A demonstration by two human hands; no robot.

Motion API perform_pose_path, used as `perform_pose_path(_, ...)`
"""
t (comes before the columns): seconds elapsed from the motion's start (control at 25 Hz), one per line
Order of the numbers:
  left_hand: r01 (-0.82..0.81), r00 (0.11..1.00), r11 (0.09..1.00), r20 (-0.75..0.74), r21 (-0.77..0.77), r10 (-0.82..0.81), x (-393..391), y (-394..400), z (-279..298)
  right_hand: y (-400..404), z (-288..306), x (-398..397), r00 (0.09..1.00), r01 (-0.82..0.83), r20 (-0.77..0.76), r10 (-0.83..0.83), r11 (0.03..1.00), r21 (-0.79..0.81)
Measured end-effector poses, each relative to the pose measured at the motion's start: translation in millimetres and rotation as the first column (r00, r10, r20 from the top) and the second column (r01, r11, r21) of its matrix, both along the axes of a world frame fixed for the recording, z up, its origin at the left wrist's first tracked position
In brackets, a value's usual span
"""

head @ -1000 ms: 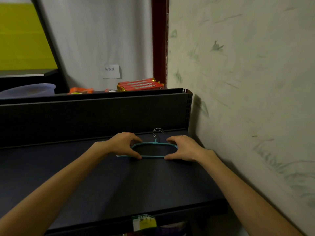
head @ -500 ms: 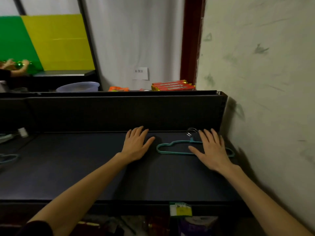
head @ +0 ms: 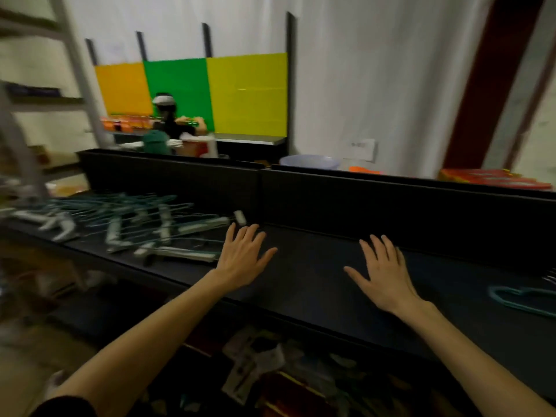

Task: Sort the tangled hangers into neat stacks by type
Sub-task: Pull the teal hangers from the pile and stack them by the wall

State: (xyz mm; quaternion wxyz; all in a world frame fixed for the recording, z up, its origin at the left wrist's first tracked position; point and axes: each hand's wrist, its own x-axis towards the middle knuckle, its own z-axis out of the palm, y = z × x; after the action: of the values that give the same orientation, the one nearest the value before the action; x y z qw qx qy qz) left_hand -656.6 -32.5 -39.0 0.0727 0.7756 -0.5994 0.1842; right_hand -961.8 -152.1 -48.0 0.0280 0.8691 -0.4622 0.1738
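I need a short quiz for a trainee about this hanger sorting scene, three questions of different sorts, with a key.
1. True or false: the left hand holds a hanger.
2. Where does the teal hanger lie, seen from the right hand?
A. to its right, alone on the shelf
B. under its palm
C. in the pile
3. Fill in: the tangled pile lies to the ____ of both hands.

Key:
1. False. Both hands are open with fingers spread and hold nothing.
2. A. It lies apart from the hand, near the right edge of the view.
3. Left. The left hand's fingertips are close to the pile's nearest piece; blur hides whether they touch.
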Motion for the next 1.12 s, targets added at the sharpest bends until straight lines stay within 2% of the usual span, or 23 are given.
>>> perform_pose_path(0.12, -0.125, 0.991, 0.990, -0.043, -0.060, 0.123, 96, 59, 5, 35, 15, 129, 0.993, -0.114, 0.041, 0.112, 0.993, 0.029)
perform_pose_path(0.32, -0.301, 0.950, 0.945, -0.129, -0.130, 0.285, 263, 133, 17, 84, 35, 327, 0.928, -0.371, 0.035, 0.370, 0.928, 0.031)
perform_pose_path(0.52, -0.442, 0.884, 0.890, -0.223, -0.113, 0.411, 419, 153, 17, 85, 41, 494, 0.858, -0.513, -0.011, 0.513, 0.858, 0.029)
perform_pose_path(0.64, -0.429, 0.884, 0.902, -0.230, -0.055, 0.407, 497, 141, 25, 68, 53, 596, 0.836, -0.541, -0.052, 0.546, 0.837, 0.081)
perform_pose_path(0.84, -0.333, 0.927, 0.943, -0.190, -0.020, 0.323, 619, 118, 44, 49, 59, 735, 0.842, -0.454, -0.156, 0.516, 0.835, 0.311)
perform_pose_path(1.0, -0.305, 0.915, 0.952, -0.267, 0.030, 0.302, 700, 93, 46, 47, 52, 792, 0.857, -0.405, -0.153, 0.492, 0.827, 0.390)
perform_pose_path(1.12, -0.181, 0.904, 0.958, -0.346, 0.221, 0.251, 748, 69, 31, 35, 52, 813, 0.886, -0.362, -0.072, 0.458, 0.780, 0.511)
